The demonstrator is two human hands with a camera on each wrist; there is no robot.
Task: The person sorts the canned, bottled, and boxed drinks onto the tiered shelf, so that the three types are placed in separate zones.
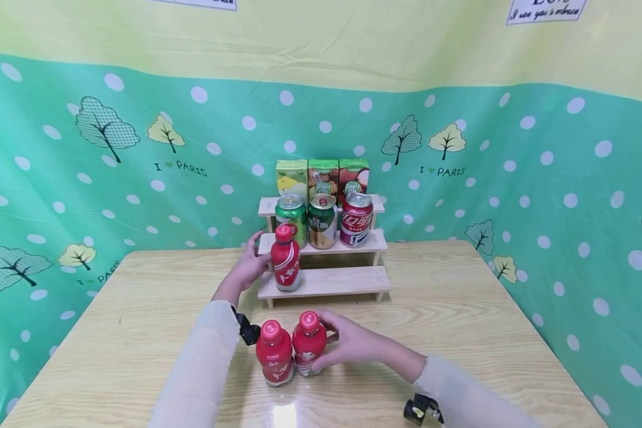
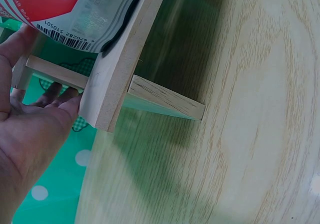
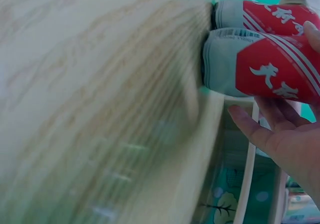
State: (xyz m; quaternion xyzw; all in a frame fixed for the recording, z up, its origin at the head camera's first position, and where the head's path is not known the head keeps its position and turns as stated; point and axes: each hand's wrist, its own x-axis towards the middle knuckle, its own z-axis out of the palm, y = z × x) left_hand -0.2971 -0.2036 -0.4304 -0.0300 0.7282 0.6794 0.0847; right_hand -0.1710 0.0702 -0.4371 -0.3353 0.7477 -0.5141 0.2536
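Observation:
A red drink bottle [image 1: 286, 261] stands upright at the left end of the shelf's lowest step [image 1: 342, 282]. My left hand [image 1: 246, 265] is beside it, thumb at the bottle's side; in the left wrist view its other fingers [image 2: 55, 97] extend past the end of the board, partly hidden. On the table in front, my right hand [image 1: 353, 340] holds a second red bottle [image 1: 308, 345], thumb on the near side and fingers round the far side. A third red bottle [image 1: 275, 356] stands upright just left of it, also seen behind it in the right wrist view.
The wooden three-step shelf has three drink cans on its middle step, including a purple-red can [image 1: 356, 220]. Three juice cartons [image 1: 323, 178] line the top step. A patterned green and yellow curtain [image 1: 192, 148] closes off the back and sides of the wooden table [image 1: 449, 321].

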